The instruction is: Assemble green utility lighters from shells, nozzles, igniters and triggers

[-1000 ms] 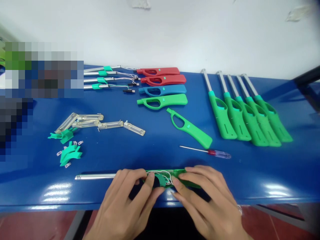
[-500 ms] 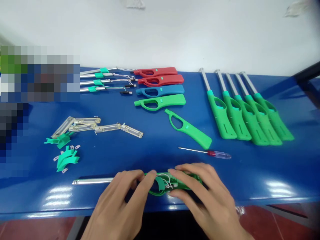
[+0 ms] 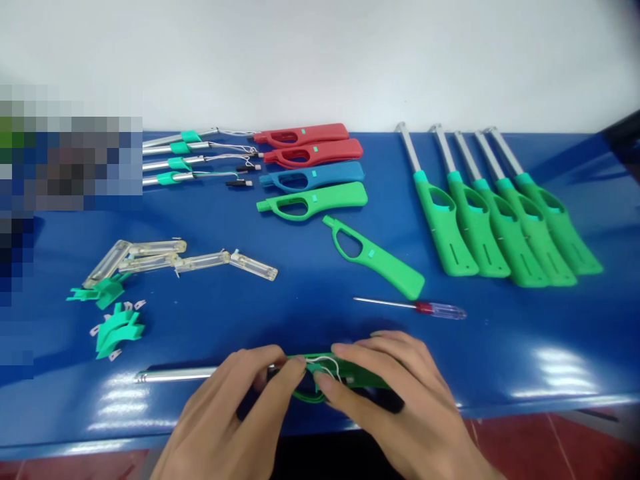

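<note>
At the table's front edge lies an opened green gas lighter (image 3: pixel 363 375), its metal tube (image 3: pixel 175 376) pointing left. My left hand (image 3: pixel 230 407) is closed around its front end, with thumb and index finger at the trigger opening. The thumb of my right hand (image 3: pixel 400 393) presses beside the teal trigger and a looped white wire (image 3: pixel 333 363), while its other fingers hold the far side of the handle. Much of the inside is hidden under my fingers. Beyond it rests a screwdriver (image 3: pixel 440 311) with a red and clear handle, near a loose green handle shell (image 3: pixel 387 267).
Several assembled green lighters (image 3: pixel 450 233) stand in a row at the right. Red handle shells (image 3: pixel 315 153), a blue shell (image 3: pixel 330 176) and wired metal tubes (image 3: pixel 165 163) lie at the back. Clear fuel tanks (image 3: pixel 203 261) and teal triggers (image 3: pixel 117 333) are on the left.
My right thumb has moved left and up, onto the wires by the trigger. My left hand keeps its hold. The whole view has shifted slightly.
</note>
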Motion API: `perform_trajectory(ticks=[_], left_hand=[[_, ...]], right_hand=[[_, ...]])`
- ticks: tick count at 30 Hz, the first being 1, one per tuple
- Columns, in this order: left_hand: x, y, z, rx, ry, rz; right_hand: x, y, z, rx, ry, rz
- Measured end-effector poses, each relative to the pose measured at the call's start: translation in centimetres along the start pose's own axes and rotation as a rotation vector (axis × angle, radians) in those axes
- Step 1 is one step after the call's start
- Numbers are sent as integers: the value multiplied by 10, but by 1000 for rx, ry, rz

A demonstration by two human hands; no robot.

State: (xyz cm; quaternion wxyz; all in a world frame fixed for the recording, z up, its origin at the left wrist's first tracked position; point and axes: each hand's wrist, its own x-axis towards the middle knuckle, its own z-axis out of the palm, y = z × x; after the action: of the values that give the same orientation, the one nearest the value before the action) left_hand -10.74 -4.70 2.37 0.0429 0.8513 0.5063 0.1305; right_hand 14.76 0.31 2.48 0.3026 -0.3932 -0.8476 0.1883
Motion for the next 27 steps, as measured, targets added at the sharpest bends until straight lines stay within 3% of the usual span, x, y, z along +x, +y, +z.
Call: perform_trajectory(ticks=[7, 14, 18, 27], left_hand=[[-14, 1, 5, -24, 24, -35], [-9, 1, 6, -94, 90, -38], [-3, 1, 1, -105, 69, -83], [-7, -4, -3, -21, -9, 14]], right_hand=[[8, -1, -5, 41, 10, -2], [5, -1, -4, 63, 16, -1], [6, -1, -5, 55, 21, 2], [5, -2, -4, 50, 22, 31]])
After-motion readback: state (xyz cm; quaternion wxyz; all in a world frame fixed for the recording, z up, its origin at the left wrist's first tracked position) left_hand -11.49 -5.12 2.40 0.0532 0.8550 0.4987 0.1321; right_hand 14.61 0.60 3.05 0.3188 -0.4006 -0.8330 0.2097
